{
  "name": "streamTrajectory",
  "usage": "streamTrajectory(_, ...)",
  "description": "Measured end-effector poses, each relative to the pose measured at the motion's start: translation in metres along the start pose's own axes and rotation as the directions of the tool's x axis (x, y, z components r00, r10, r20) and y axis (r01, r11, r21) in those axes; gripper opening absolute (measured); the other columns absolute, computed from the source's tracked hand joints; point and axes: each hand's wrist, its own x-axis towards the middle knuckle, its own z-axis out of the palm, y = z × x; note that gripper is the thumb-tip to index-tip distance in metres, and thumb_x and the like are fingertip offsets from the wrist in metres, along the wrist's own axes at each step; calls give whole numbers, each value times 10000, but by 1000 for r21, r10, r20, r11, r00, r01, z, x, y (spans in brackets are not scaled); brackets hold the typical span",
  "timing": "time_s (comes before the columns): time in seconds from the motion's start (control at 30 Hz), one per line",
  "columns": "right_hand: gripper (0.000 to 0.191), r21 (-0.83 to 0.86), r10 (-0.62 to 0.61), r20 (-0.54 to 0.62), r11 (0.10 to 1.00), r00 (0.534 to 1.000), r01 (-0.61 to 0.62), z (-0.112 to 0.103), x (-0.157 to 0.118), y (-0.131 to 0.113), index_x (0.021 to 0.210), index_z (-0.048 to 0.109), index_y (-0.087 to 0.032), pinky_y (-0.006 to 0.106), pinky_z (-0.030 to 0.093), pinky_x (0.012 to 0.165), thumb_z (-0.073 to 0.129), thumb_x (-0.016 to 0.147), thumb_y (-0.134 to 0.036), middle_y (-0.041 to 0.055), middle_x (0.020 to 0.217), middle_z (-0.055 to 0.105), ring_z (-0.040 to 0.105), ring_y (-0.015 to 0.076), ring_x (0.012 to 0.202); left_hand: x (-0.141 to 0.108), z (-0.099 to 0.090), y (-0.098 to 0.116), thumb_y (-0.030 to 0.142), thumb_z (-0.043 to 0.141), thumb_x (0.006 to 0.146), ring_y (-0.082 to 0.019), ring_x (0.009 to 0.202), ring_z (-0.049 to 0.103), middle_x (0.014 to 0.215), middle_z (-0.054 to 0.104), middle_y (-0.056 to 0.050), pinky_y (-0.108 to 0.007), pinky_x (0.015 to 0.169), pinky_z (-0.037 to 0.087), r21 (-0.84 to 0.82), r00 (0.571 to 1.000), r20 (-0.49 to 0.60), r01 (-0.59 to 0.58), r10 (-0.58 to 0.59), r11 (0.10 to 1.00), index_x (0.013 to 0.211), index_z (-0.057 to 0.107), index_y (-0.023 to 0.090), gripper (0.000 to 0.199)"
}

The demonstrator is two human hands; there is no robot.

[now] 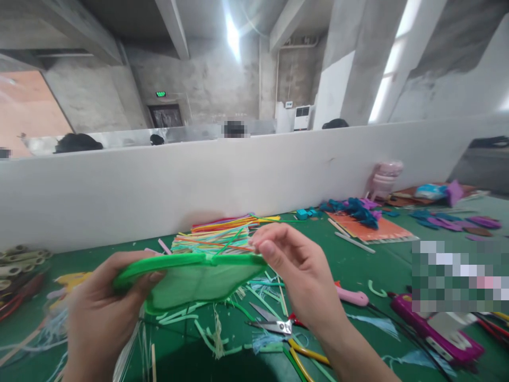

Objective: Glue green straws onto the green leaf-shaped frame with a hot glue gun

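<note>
My left hand (109, 307) is closed around the left end of a green mesh piece (191, 286), its thumb below the thick bright-green rim. The sheer panel spans the rim and hangs tilted above the table. My right hand (300, 268) is pinched by the piece's right end. Something small and pale shows at its fingertips, too indistinct to name. Below the right hand lie scissors (274, 323) with red handles and pliers (304, 353) with yellow grips. Bits of pale green tube (207, 334) and light-blue tassels (266, 339) are scattered around them.
Bundled coloured strips (214, 236) lie against the white partition (199, 185). At right are a pink-handled tool (353, 296) with a cord, a purple power strip (437, 329), an orange sheet (369, 228) and a pink bottle (385, 180). Beige tubes (18, 262) are piled at left.
</note>
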Motion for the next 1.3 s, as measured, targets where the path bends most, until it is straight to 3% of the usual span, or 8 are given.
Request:
streamTrajectory(0.2,363,137,-11,-24,990,1000,14,-10,6,-3,759,683,-258,295,548,867,628,1073,-432,-22,747,692,658,149,835,1,0,-2,332,870,677,-85,586,641,702,767,75,-103,554,505,18,999,14,-31,31,999,788,819,319,123)
streamTrajectory(0.33,569,-49,-103,35,993,994,105,-10,3,-7,566,601,-258,300,544,822,562,1106,-436,-28,529,597,672,164,802,1,-1,-2,338,866,682,-89,600,663,713,777,76,-103,569,517,29,999,16,-44,43,999,793,820,322,121)
streamTrajectory(0.5,51,-363,-250,183,882,951,302,1,-2,-2,943,827,-289,348,574,1001,825,922,-243,1,1115,836,755,185,1097,-1,-2,1,370,868,694,-91,608,678,716,778,84,-102,583,527,57,999,19,-29,28,998,805,818,333,127)
streamTrajectory(0.53,186,-370,-243,204,877,948,305,3,-3,-1,1069,826,-292,338,590,994,840,900,-215,8,1193,828,760,185,1127,-2,-3,3,380,868,700,-92,613,683,723,781,87,-103,584,529,66,999,24,-23,21,998,808,815,337,127)
streamTrajectory(0.73,158,-348,-69,183,928,981,131,12,-9,4,1077,833,-303,276,642,885,755,958,-234,-39,1042,870,823,153,970,-1,-2,17,556,856,749,-138,696,743,857,831,64,-146,575,558,174,987,134,59,-83,983,963,825,368,286)
streamTrajectory(1.0,81,-458,199,310,888,930,-37,10,5,38,938,837,-264,374,616,915,758,931,-247,16,976,864,806,217,944,9,15,2,707,719,834,-311,1092,763,1116,837,-43,-392,958,598,245,687,681,114,-255,963,1037,836,321,452)
streamTrajectory(1.17,80,-565,356,384,820,852,-88,2,11,67,937,824,-227,342,588,857,745,946,-239,43,981,850,780,211,928,0,27,-43,685,718,821,-281,910,724,957,814,-45,-349,796,542,283,562,761,160,-323,946,951,825,267,451)
streamTrajectory(1.3,245,-627,450,358,765,818,-146,-11,10,65,1172,792,-207,446,517,1084,738,971,-337,128,1323,785,708,288,1246,-10,25,-84,714,706,815,-260,920,696,983,797,-48,-307,777,505,291,512,765,265,-390,919,931,799,231,505)
